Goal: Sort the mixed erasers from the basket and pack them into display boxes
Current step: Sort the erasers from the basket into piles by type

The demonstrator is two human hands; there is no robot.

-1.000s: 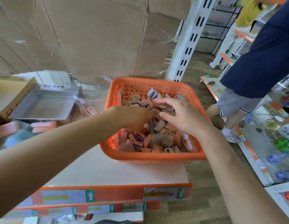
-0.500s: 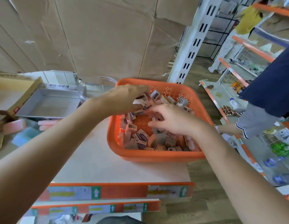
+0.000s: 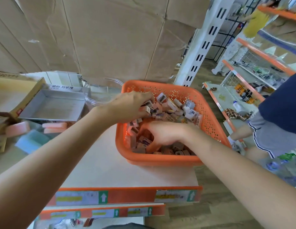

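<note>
Head camera: I see the orange basket (image 3: 208,113) on the white shelf top (image 3: 102,166), heaped with small sleeved erasers (image 3: 175,111). My left hand (image 3: 129,106) reaches into the basket's eleven o'clock corner, fingers clenched round a few erasers. My right hand (image 3: 167,134) digs in at seven o'clock, fingers curled into the pile; I cannot tell whether they grasp any. An open silver display box (image 3: 51,108) sits at nine o'clock, apart from the basket.

Cardboard boxes (image 3: 110,38) behind, slotted white upright (image 3: 201,45) alongside
</note>
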